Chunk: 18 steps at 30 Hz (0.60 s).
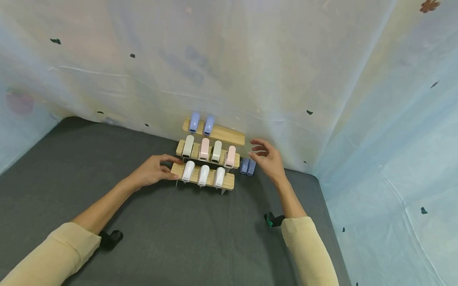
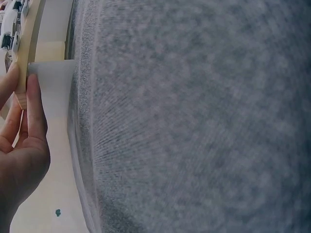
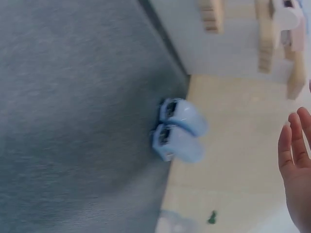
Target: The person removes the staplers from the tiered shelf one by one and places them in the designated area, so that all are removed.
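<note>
A three-tier wooden rack (image 1: 229,135) stands against the back curtain. Three white staplers (image 1: 203,175) sit on its lowest board, pink staplers (image 1: 204,148) alternate with pale green staplers (image 1: 187,146) on the middle one, and two blue staplers (image 1: 208,125) occupy the left of the top board. My left hand (image 1: 152,171) pinches the left end of the lowest board (image 2: 30,41), thumb on one face and fingers on the other. My right hand (image 1: 270,161) hovers off the rack's right end, fingers loosely bent around nothing. Below it, two more blue staplers (image 3: 182,131) stand side by side on the table.
Dark grey cloth covers the table (image 1: 186,238). A pale patterned curtain (image 1: 229,71) rises right behind the rack and continues along the right side. Black wrist-worn devices (image 1: 111,240) show at both sleeves.
</note>
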Each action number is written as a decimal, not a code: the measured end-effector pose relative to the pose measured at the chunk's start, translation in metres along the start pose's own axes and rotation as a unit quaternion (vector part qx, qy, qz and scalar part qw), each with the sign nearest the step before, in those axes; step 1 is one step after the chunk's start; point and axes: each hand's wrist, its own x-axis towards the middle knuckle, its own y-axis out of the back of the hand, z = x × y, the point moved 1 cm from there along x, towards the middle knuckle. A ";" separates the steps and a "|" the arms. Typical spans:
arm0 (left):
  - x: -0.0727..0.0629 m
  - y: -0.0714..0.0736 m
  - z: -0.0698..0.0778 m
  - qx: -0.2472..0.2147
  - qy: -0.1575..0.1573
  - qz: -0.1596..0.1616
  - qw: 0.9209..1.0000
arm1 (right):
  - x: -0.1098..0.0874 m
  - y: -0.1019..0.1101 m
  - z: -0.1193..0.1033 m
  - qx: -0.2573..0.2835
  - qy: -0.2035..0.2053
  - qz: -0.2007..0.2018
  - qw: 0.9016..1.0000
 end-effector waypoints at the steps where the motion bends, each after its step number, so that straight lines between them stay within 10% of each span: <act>1: 0.000 0.000 0.000 0.001 0.000 0.000 1.000 | 0.002 0.000 -0.004 0.003 0.002 -0.002 1.000; 18: -0.001 0.000 0.000 0.007 0.005 0.002 1.000 | 0.030 -0.015 -0.035 0.033 0.046 -0.026 0.998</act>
